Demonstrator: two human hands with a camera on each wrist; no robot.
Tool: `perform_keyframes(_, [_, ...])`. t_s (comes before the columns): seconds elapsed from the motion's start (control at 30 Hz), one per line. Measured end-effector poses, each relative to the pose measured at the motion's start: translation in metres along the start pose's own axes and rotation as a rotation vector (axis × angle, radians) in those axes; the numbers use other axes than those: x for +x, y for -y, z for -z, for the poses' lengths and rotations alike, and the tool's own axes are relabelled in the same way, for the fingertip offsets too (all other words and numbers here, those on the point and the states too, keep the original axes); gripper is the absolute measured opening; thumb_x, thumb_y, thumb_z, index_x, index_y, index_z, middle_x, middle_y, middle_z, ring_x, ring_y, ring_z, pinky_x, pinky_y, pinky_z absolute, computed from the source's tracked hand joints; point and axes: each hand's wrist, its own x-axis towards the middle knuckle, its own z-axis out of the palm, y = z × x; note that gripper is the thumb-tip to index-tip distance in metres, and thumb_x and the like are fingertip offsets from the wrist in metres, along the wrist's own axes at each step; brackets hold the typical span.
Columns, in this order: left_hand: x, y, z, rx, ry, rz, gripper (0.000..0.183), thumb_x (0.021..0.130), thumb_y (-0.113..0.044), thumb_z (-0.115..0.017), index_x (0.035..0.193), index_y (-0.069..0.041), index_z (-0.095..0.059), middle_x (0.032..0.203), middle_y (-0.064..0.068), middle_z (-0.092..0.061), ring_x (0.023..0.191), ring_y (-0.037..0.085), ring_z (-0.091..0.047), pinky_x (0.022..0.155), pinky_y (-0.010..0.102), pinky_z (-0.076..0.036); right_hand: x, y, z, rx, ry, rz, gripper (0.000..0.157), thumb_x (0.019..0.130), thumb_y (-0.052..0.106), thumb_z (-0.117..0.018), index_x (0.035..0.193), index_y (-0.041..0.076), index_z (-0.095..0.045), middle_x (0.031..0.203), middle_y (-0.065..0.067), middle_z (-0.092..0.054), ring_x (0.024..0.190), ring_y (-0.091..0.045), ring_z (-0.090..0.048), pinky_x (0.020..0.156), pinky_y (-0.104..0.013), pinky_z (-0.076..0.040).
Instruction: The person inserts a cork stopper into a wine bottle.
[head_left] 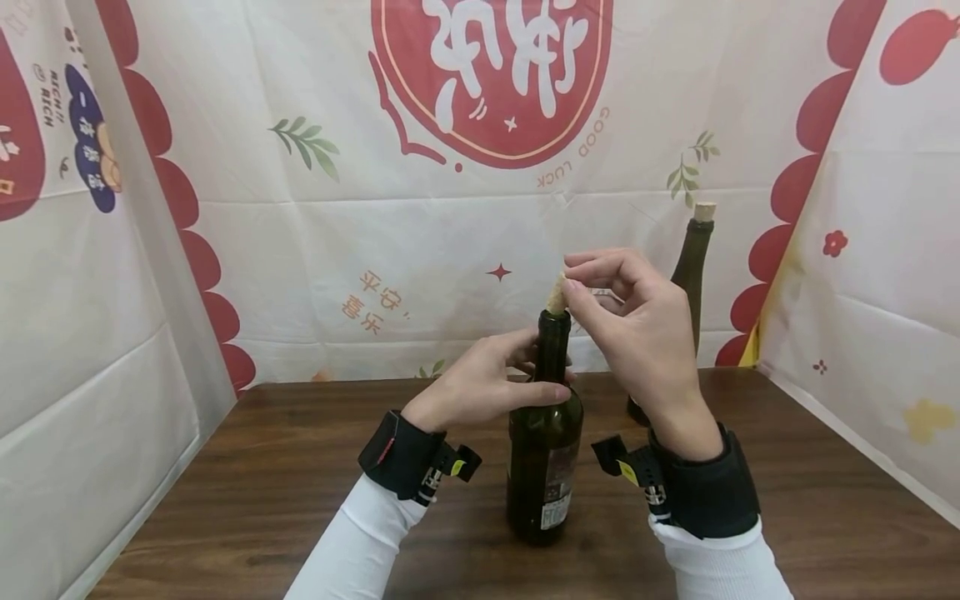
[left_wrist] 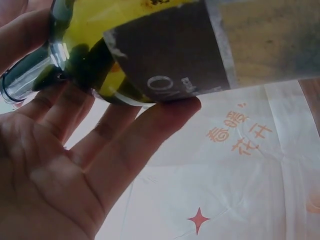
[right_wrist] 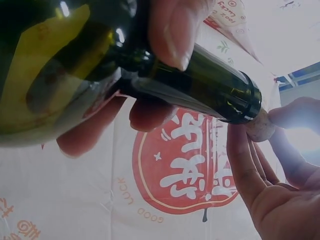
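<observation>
A dark green wine bottle stands upright on the table, with a label low on its side. My left hand holds it around the shoulder and lower neck, thumb across the front and fingers behind. Above the bottle's mouth, my right hand pinches a pale cork between thumb and fingertips. The cork leans slightly, its lower end at the mouth. From the right wrist, the cork shows lined up with the neck's rim. The left wrist view shows left-hand fingers against the bottle's dark label.
A second green bottle stands farther back on the right, partly hidden by my right hand, with a cork in its top. The brown wooden table is enclosed by printed white cloth at the back and sides.
</observation>
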Motion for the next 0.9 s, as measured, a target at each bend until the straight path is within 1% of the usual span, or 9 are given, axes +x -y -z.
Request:
perform_keyframes(0.07, [0.0000, 0.0003, -0.0001, 0.002, 0.004, 0.000, 0.036, 0.100, -0.023, -0.078, 0.132, -0.013, -0.065, 0.115, -0.004, -0.073, 0.111, 0.012, -0.067, 0.100, 0.036, -0.056, -0.0004, -0.0002, 0.0006, -0.006, 0.006, 0.000, 0.012, 0.099, 0.003, -0.074, 0.108, -0.004, -0.073, 0.123, -0.006, -0.072, 0.115, -0.021, -0.071, 0.101, -0.034, -0.055])
perform_keyframes(0.2, [0.0005, 0.0009, -0.0004, 0.000, 0.005, -0.008, 0.034, 0.100, -0.023, -0.077, 0.130, -0.013, -0.065, 0.114, -0.006, -0.073, 0.111, 0.012, -0.067, 0.100, 0.035, -0.056, 0.0001, -0.0001, 0.0017, -0.010, 0.020, 0.012, 0.012, 0.098, 0.003, -0.074, 0.108, -0.004, -0.072, 0.122, -0.004, -0.072, 0.111, -0.017, -0.072, 0.099, -0.029, -0.056])
perform_keyframes(0.3, [0.0003, 0.0009, -0.0001, -0.002, 0.001, -0.015, 0.033, 0.100, -0.022, -0.077, 0.130, -0.014, -0.065, 0.114, -0.006, -0.074, 0.110, 0.011, -0.067, 0.099, 0.034, -0.056, 0.0001, 0.0004, 0.0023, -0.005, 0.037, 0.017, 0.010, 0.098, 0.001, -0.074, 0.107, -0.003, -0.073, 0.122, -0.004, -0.072, 0.110, -0.017, -0.072, 0.098, -0.026, -0.055])
perform_keyframes(0.53, [0.0000, -0.0005, 0.0009, -0.004, 0.008, -0.024, 0.036, 0.101, -0.023, -0.077, 0.132, -0.010, -0.065, 0.114, -0.006, -0.073, 0.110, 0.012, -0.067, 0.099, 0.032, -0.056, 0.0001, 0.0020, 0.0040, -0.024, 0.073, 0.038, 0.010, 0.097, -0.001, -0.075, 0.107, -0.003, -0.073, 0.120, -0.008, -0.073, 0.110, -0.016, -0.072, 0.096, -0.023, -0.055])
perform_keyframes(0.73, [0.0002, -0.0010, 0.0018, -0.004, -0.002, -0.026, 0.035, 0.100, -0.023, -0.077, 0.131, -0.012, -0.065, 0.114, -0.007, -0.074, 0.110, 0.012, -0.067, 0.098, 0.032, -0.056, 0.0010, 0.0043, 0.0041, -0.040, 0.096, 0.039, 0.011, 0.097, 0.001, -0.076, 0.108, -0.001, -0.075, 0.121, -0.008, -0.073, 0.108, -0.007, -0.071, 0.095, -0.021, -0.054])
perform_keyframes(0.9, [0.0001, 0.0011, 0.0011, -0.006, 0.000, -0.024, 0.033, 0.100, -0.023, -0.078, 0.129, -0.014, -0.066, 0.113, -0.006, -0.073, 0.110, 0.012, -0.067, 0.099, 0.034, -0.056, 0.0001, 0.0029, 0.0033, -0.061, 0.117, 0.041, 0.011, 0.097, 0.002, -0.077, 0.108, 0.000, -0.076, 0.118, -0.007, -0.073, 0.105, -0.007, -0.071, 0.094, -0.019, -0.054])
